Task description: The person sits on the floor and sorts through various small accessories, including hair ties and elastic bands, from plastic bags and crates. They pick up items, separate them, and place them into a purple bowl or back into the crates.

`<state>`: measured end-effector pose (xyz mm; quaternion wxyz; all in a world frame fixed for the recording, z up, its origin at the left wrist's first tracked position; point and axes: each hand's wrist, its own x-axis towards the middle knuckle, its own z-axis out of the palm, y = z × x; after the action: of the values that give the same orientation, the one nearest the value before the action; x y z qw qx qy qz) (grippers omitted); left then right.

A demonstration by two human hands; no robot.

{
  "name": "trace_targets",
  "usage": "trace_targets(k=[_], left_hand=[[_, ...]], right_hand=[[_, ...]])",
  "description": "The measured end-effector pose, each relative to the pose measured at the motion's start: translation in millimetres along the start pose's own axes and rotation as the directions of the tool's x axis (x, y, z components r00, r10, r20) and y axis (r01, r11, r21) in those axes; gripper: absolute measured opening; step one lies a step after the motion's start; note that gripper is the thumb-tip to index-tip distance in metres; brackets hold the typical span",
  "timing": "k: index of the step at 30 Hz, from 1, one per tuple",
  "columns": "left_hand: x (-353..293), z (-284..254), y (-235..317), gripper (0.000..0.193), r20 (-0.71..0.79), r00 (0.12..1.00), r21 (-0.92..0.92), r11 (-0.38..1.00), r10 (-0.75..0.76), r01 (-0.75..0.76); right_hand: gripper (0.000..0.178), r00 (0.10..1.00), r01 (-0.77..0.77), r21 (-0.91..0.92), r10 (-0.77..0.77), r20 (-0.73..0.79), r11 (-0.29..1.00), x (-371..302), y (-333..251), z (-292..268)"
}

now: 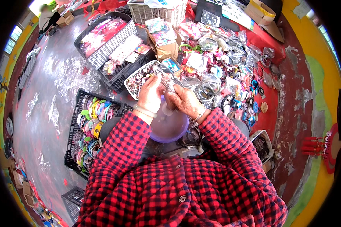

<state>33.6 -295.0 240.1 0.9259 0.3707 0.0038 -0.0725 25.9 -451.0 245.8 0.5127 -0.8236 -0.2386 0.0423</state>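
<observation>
My left hand (150, 94) and my right hand (186, 100) are raised close together in front of me, fingers closed. Between their fingertips is a bunch of thin dark strips (165, 80), partly covered by the fingers; its exact kind is too small to make out. Something pale and see-through hangs below my right fingers. Directly beneath both hands sits a purple basin (169, 140). A white basket of small hair accessories (129, 84) stands just beyond my left hand.
Black crates (74, 145) of colourful headbands and bagged goods (98, 62) stand to the left. Bagged accessories (212, 81) are heaped on a red sheet (267, 108) to the right. A cardboard box (166, 51) is ahead. Another person (47, 19) sits far left.
</observation>
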Motion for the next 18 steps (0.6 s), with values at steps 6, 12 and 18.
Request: trace_targets(k=[6, 12, 18], left_hand=[[0.6, -6.4, 1.5, 0.027, -0.045, 0.999, -0.012, 1.0, 0.007, -0.007], [-4.4, 2.5, 14.1, 0.023, -0.05, 0.999, -0.003, 1.0, -0.006, 0.006], [-2.9, -11.5, 32.8, 0.02, -0.038, 0.997, -0.113, 0.992, -0.062, 0.058]], right_hand=[[0.019, 0.999, 0.007, 0.073, -0.009, 0.033, 0.997, 1.0, -9.2, -4.2], [0.019, 0.995, 0.095, 0.059, -0.097, 0.022, 0.994, 1.5, -4.7, -4.4], [0.017, 0.933, 0.288, -0.01, -0.278, 0.227, 0.957, 6.1, 8.1, -6.1]])
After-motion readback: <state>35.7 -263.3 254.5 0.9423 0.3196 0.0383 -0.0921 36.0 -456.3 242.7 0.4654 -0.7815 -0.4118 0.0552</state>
